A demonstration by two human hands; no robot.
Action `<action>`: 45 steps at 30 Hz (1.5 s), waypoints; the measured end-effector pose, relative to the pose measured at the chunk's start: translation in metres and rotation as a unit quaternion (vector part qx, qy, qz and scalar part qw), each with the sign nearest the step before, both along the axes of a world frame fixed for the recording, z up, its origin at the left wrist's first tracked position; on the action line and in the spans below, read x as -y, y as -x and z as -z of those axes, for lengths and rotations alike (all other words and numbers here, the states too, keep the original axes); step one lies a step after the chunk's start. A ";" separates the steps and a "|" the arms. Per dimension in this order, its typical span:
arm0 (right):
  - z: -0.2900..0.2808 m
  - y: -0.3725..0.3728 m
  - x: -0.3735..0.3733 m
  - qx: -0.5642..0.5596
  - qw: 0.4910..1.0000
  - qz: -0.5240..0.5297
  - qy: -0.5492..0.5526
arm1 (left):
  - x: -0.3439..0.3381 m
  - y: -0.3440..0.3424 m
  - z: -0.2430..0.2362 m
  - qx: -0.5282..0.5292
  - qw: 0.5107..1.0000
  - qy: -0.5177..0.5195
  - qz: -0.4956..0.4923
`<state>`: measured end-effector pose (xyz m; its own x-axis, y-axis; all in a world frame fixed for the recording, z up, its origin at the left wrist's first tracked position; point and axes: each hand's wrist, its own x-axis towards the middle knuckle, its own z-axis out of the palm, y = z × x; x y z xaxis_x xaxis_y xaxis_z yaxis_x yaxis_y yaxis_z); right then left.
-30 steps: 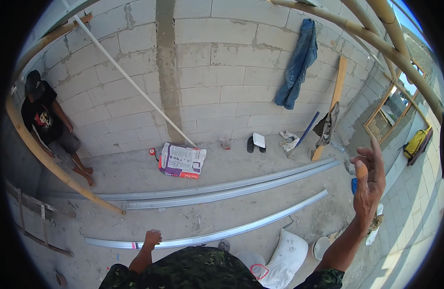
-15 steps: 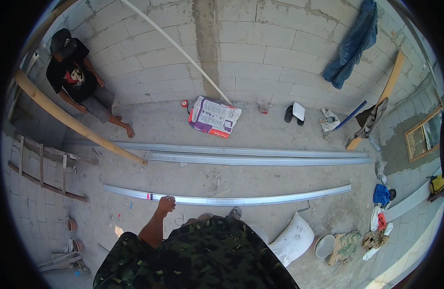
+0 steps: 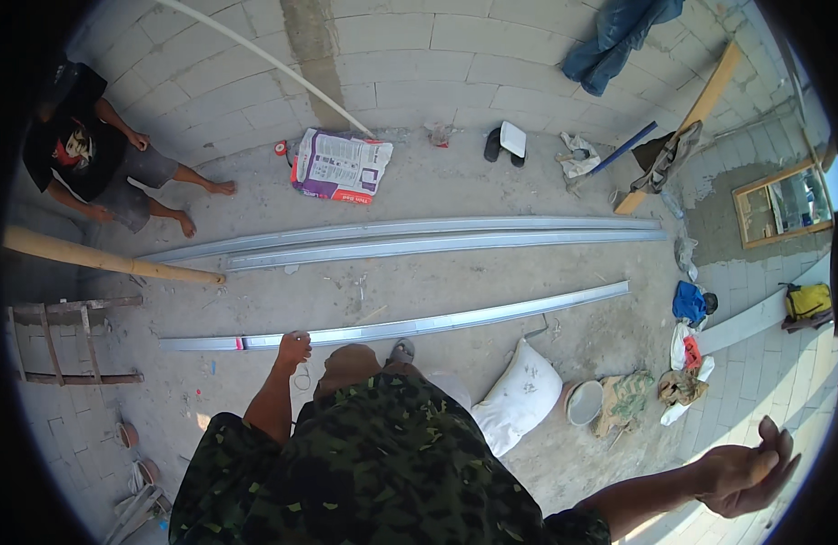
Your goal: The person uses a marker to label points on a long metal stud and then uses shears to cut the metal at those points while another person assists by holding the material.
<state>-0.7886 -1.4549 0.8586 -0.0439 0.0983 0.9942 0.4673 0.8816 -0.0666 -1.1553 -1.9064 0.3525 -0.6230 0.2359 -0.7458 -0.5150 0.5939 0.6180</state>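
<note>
**Left hand [image 3: 296, 348] at the single metal channel [image 3: 437, 323]; right hand [image 3: 744, 474] out to the side**

Single channel lies on the concrete floor [image 3: 500, 272], running left to right just in front of the wearer. A pink mark [image 3: 240, 343] crosses it toward its left end. The wearer's camouflage shirt [image 3: 364, 463] fills the lower middle of the view; one foot in a grey sandal [image 3: 401, 351] shows near the channel.

Left hand: fingers curled, seen over the channel a little right of the pink mark. Contact with the metal, and whether anything is pinched, cannot be told from this angle.

Right hand: well apart from the channel, at lower right; fingers loosely bent and parted, thumb away from the palm.

Surroundings: two longer metal channels [image 3: 455, 242] lie close together beyond the single one. A wooden pole [image 3: 110, 254] ends near their left part. A plump white sack [image 3: 523, 395] lies right of the sandal. Near the far block wall is a printed bag [image 3: 342, 165], with the lower end of a slanting white pipe [image 3: 273, 68] near its top edge. Another person [image 3: 78, 150], in dark shirt and grey shorts, is at upper left.
</note>
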 end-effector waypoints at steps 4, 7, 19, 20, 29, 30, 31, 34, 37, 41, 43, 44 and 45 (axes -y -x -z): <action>0.233 -0.012 -0.005 -0.174 0.660 -0.031 0.731 | -0.056 0.001 -0.003 0.009 0.999 0.023 0.040; 0.396 -0.049 0.066 -0.071 0.561 0.057 0.823 | -0.099 0.018 -0.013 -0.003 0.996 0.021 0.084; 0.458 -0.090 0.070 0.022 0.508 0.242 0.826 | -0.331 0.100 0.010 0.006 0.947 0.090 0.310; 0.457 -0.090 0.069 0.013 0.496 0.255 0.830 | -0.354 0.104 0.007 -0.004 0.939 0.104 0.326; 0.435 -0.041 0.041 -0.142 0.416 0.289 0.850 | -0.634 0.104 -0.038 -0.070 0.876 0.021 0.476; 0.437 -0.040 0.043 -0.146 0.396 0.300 0.856 | -0.656 0.097 -0.038 -0.074 0.871 0.016 0.486; 0.439 -0.040 0.044 -0.158 0.394 0.298 0.855 | -0.673 0.091 -0.039 -0.074 0.863 0.022 0.500; 0.454 -0.052 0.048 -0.154 0.378 0.340 0.847 | -0.718 0.059 -0.038 -0.066 0.841 0.036 0.535; 0.496 -0.077 0.044 -0.210 0.357 0.346 0.842 | -0.751 0.021 -0.025 -0.048 0.822 0.053 0.566; 0.542 -0.122 -0.006 -0.277 0.331 0.316 0.845 | -0.799 -0.042 -0.007 -0.050 0.816 0.070 0.571; 0.565 -0.155 -0.047 -0.248 0.324 0.308 0.859 | -0.830 -0.080 -0.005 -0.067 0.814 0.080 0.572; 0.575 -0.180 -0.067 -0.250 0.326 0.305 0.859 | -0.845 -0.108 -0.003 -0.075 0.814 0.086 0.569; 0.583 -0.204 -0.085 -0.200 0.334 0.313 0.866 | -0.859 -0.134 0.001 -0.079 0.814 0.084 0.569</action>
